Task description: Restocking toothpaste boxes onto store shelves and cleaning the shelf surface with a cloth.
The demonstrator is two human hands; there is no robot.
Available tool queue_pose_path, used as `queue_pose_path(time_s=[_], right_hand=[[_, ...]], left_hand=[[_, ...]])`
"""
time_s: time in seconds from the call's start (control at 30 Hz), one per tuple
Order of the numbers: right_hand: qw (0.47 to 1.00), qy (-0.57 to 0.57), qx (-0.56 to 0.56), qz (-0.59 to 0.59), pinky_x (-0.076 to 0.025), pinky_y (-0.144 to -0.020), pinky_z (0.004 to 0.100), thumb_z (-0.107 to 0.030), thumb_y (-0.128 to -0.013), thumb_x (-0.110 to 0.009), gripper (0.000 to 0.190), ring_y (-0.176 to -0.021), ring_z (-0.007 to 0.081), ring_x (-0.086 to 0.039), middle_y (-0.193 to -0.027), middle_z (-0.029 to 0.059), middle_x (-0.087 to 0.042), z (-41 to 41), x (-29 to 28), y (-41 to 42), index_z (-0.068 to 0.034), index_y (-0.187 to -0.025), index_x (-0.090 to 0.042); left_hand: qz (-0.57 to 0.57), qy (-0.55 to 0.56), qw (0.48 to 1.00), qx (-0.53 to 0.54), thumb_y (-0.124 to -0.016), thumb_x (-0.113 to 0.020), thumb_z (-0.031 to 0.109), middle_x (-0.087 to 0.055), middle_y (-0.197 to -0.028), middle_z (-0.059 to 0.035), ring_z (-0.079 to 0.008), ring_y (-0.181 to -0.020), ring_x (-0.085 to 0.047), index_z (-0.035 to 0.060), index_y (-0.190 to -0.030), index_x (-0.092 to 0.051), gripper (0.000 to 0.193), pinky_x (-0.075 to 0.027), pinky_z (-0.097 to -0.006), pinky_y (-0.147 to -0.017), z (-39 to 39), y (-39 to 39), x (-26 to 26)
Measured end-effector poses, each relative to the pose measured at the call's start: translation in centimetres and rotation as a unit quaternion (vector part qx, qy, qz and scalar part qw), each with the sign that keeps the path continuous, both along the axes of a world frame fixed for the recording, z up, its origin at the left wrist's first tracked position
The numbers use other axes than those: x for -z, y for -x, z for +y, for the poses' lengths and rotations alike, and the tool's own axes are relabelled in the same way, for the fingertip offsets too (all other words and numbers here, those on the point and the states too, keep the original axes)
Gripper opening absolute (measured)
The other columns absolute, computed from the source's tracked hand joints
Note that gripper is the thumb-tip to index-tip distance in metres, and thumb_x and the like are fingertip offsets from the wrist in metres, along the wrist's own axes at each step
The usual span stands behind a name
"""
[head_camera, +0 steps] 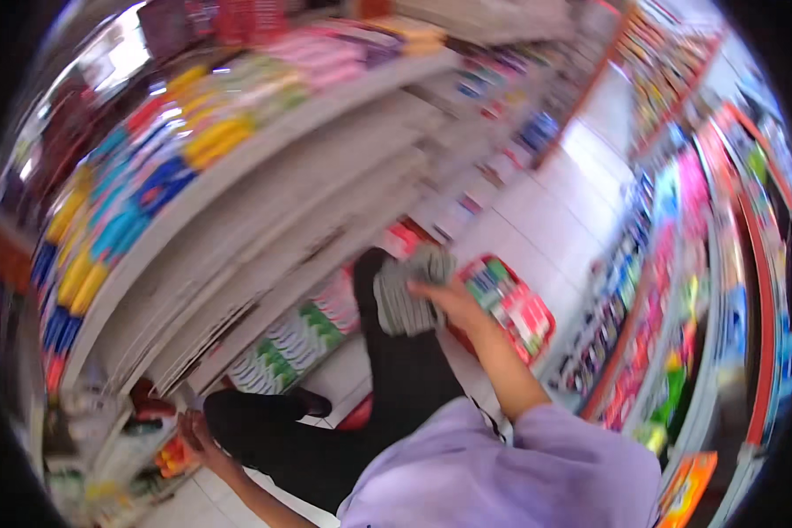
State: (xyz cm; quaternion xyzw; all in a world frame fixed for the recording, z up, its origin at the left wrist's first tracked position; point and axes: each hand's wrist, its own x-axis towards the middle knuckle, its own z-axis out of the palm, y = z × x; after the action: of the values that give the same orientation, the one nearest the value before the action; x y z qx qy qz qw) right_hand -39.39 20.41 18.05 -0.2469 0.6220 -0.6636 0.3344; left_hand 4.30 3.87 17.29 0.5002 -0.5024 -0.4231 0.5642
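My right hand (445, 300) grips a bunched grey-green striped cloth (406, 294) above my knee. Part of the cloth covers the dark trouser leg. At the lower left, my left hand (197, 439) is by the end of a low shelf, beside some orange and red items (171, 459). Blur hides whether its fingers hold or touch anything. Before me rises a pale shelving unit (270, 198) with several tiers. Green-and-white packs (290, 346) stand on its lowest level, next to pink packs (336, 297).
A red basket (551, 323) of packaged goods sits on the white tiled floor (534, 224) to my right. Colourful packets (171, 178) line the top shelf. Another stocked rack (660, 264) runs along the right side. An orange package (686, 488) is at the lower right.
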Motion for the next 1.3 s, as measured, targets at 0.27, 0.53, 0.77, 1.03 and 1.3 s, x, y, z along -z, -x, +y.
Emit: queue_pose_path(time_s=[0.27, 0.53, 0.77, 1.03, 1.3], right_hand=[[0.953, -0.159, 0.257, 0.007, -0.048, -0.077, 0.0294, -0.009, -0.073, -0.068, 0.036, -0.088, 0.0176, -0.059, -0.096, 0.0065, -0.063, 16.2, 10.6, 14.0, -0.002, -0.106, -0.055], [0.917, -0.310, 0.180, 0.174, -0.049, -0.072, 0.0335, -0.010, -0.071, -0.065, 0.034, -0.084, 0.0223, -0.062, -0.093, 0.0100, -0.064, 23.4, 26.5, 13.4, -0.003, -0.104, -0.059], [0.821, -0.461, 0.234, 0.242, -0.049, -0.071, 0.0433, -0.025, -0.073, -0.064, 0.032, -0.083, 0.0377, -0.061, -0.084, 0.0245, -0.061, 18.1, 26.7, 11.6, 0.000, -0.092, -0.061], [0.771, -0.575, 0.183, 0.203, -0.049, -0.074, 0.0451, -0.035, -0.072, -0.062, 0.041, -0.085, 0.0379, -0.061, -0.089, 0.0243, -0.062, 15.7, 26.6, 10.6, 0.001, -0.090, -0.062], [0.804, -0.532, 0.188, 0.189, -0.042, -0.085, 0.0475, -0.029, -0.073, -0.060, 0.037, -0.089, 0.0369, -0.059, -0.092, 0.0230, -0.062, 14.9, 26.4, 9.5, 0.001, -0.096, -0.059]], left_hand=[[-0.020, -0.001, 0.984, 0.176, -0.092, -0.048, 0.014, -0.052, -0.115, -0.0141, -0.0224, -0.103, -0.053, -0.0025, -0.123, -0.040, 0.036, -0.042, -0.0324, -0.091, 2.8, 10.8, -2.3], [-0.045, -0.052, 0.952, 0.297, -0.092, -0.050, 0.017, -0.051, -0.114, -0.0127, -0.0205, -0.103, -0.053, 0.0002, -0.125, -0.041, 0.038, -0.041, -0.0314, -0.091, 4.2, 16.6, -0.9], [-0.075, -0.056, 0.940, 0.328, -0.092, -0.048, 0.016, -0.051, -0.115, -0.0127, -0.0210, -0.101, -0.054, -0.0002, -0.124, -0.041, 0.037, -0.041, -0.0314, -0.090, 3.6, 18.3, -0.7], [-0.077, -0.073, 0.944, 0.312, -0.092, -0.050, 0.019, -0.053, -0.114, -0.0124, -0.0208, -0.100, -0.054, -0.0001, -0.122, -0.043, 0.037, -0.041, -0.0317, -0.090, 3.6, 17.5, -0.3], [-0.080, -0.090, 0.947, 0.297, -0.092, -0.048, 0.018, -0.054, -0.114, -0.0116, -0.0195, -0.101, -0.054, 0.0004, -0.124, -0.042, 0.037, -0.041, -0.0319, -0.090, 3.2, 15.6, 0.6]])
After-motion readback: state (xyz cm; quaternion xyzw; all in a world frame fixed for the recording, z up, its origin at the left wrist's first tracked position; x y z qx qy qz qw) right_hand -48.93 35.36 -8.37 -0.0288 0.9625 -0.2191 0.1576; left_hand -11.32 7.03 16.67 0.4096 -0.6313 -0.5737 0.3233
